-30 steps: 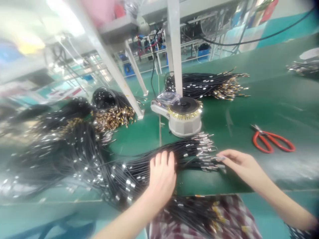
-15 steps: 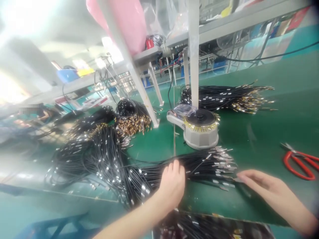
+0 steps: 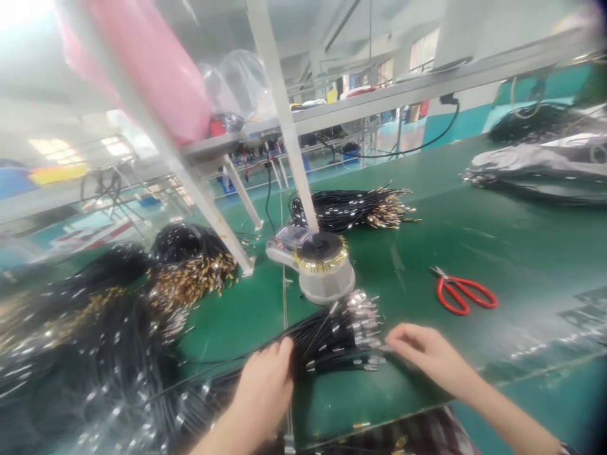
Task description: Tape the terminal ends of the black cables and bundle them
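Head view: at lower centre, the left hand (image 3: 265, 382) curls its fingers over a bundle of thin black cables with silvery metal ends (image 3: 322, 341); the right hand (image 3: 427, 354) pinches one slim silvery tip (image 3: 384, 347) between narrowed fingers. Red-handled metal snips (image 3: 463, 294) lie right of centre on the glossy green surface (image 3: 474, 240).

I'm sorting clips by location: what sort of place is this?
Probably a cable-assembly workshop: a bundle of thin black cables with silvery metal tips lies on a broad green worktop, near a whitish faceted tabletop machine with a round black top.
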Motion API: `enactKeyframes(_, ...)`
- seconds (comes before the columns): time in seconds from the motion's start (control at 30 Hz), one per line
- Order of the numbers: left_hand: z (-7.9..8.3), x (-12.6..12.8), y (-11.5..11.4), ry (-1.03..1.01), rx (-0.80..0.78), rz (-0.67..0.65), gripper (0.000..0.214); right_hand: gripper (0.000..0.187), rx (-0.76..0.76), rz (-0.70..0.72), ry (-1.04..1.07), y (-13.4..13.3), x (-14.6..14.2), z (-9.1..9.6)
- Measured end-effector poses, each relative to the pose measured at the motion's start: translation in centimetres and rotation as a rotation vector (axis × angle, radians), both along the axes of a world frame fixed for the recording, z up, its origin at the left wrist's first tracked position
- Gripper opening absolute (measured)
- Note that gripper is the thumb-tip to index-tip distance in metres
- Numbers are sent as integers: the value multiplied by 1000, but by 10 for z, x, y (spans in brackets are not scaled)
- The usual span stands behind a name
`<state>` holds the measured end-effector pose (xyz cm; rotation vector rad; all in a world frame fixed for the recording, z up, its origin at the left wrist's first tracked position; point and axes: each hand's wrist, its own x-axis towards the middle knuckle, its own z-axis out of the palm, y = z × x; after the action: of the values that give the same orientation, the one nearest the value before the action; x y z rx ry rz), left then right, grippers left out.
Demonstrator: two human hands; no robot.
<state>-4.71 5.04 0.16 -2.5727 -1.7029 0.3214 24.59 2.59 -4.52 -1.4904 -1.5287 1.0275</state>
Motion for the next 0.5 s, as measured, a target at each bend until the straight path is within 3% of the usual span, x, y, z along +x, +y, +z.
enactKeyframes(0.1, 4, -4, 1, -59, -7, 6, 30, 33, 2, -4, 6, -1, 0, -1)
enactKeyframes(0.2, 4, -11, -1, -300, -54, 63, 24, 33, -9, -12, 28, -2, 0, -4)
enactKeyframes(0.4, 14, -29, 0, -847, -387, 115, 11, 34, -38, -2, 41, -2, 0, -5)
enactKeyframes(0.5, 22, -36, 0, -986, -464, 155, 7, 34, -54, 10, 64, -1, 1, -6)
